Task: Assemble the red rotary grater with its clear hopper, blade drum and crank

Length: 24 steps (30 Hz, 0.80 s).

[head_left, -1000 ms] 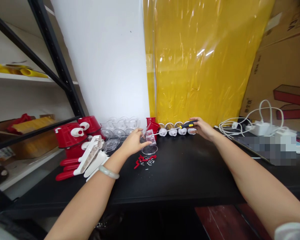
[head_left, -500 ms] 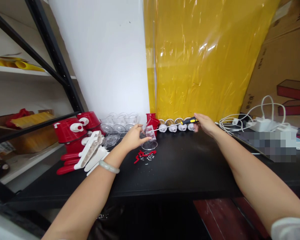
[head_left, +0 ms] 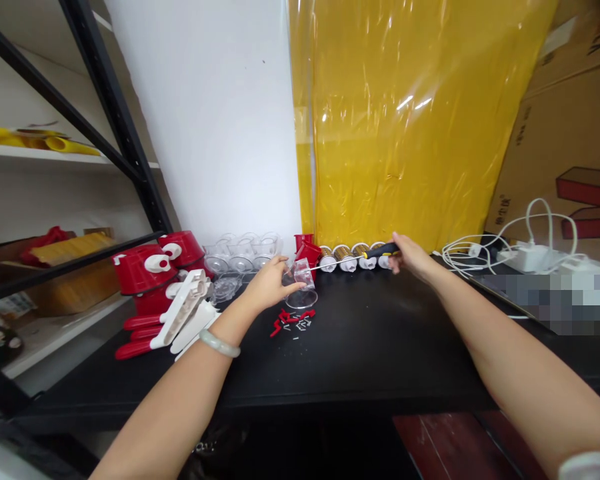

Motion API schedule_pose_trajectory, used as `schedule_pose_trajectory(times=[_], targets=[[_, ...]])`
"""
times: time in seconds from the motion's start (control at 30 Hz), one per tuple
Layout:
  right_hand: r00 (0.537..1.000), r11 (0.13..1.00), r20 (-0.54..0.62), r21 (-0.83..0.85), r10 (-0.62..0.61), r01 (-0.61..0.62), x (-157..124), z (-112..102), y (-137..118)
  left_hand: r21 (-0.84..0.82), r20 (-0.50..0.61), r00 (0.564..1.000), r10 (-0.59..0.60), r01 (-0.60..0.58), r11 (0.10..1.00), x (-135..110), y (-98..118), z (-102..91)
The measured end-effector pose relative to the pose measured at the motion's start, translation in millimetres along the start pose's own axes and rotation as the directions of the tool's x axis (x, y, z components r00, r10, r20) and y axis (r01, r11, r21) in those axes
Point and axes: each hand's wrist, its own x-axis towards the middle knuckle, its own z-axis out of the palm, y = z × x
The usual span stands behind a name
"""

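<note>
My left hand (head_left: 273, 282) is closed around a clear plastic cup-like part (head_left: 304, 275), tilted on its side with its wide rim low over the black tabletop. In my right hand (head_left: 405, 257) is the black and yellow handle of a screwdriver (head_left: 380, 251). Its long thin shaft points left, and the tip meets the clear part. Small red pieces (head_left: 285, 320) and several loose screws (head_left: 304, 324) lie just in front of the left hand. A red cup-shaped part (head_left: 307, 252) stands right behind the clear one.
Several drums with white ends (head_left: 347, 259) line the back. Clear plastic parts (head_left: 240, 253) stand behind my left hand. Red housings (head_left: 143, 273) and white handles (head_left: 185, 303) are stacked at left. White cables (head_left: 460, 257) and chargers sit at right. A black shelf frame (head_left: 130, 147) rises at left.
The view has shifted slightly, so everything sits a little lower. My right hand has turned the screwdriver handle, with less yellow showing. My left hand keeps its hold on the clear part.
</note>
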Motion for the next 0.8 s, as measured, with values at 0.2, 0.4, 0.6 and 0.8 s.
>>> schedule_pose_trajectory(times=[0.2,0.4,0.6,0.8], targets=[[0.998,0.991,-0.013,0.116,-0.060,0.061,-4.0,7.7,1.0,-0.002,-0.007,1.000,0.008,-0.008,1.000,0.4,-0.1,1.6],[0.997,0.993,-0.059,-0.105,-0.052,0.045,1.4,3.5,8.3,-0.002,-0.005,1.000,0.014,-0.014,1.000,-0.2,0.5,-0.6],[0.999,0.978,0.016,0.203,-0.050,0.046,3.6,0.3,6.4,0.000,-0.001,1.000,0.008,-0.008,1.000,-0.5,-1.7,-0.3],[0.992,0.995,-0.075,-0.028,-0.102,0.100,4.8,-2.0,14.0,0.004,0.002,1.000,0.013,-0.013,1.000,0.9,-0.6,0.5]])
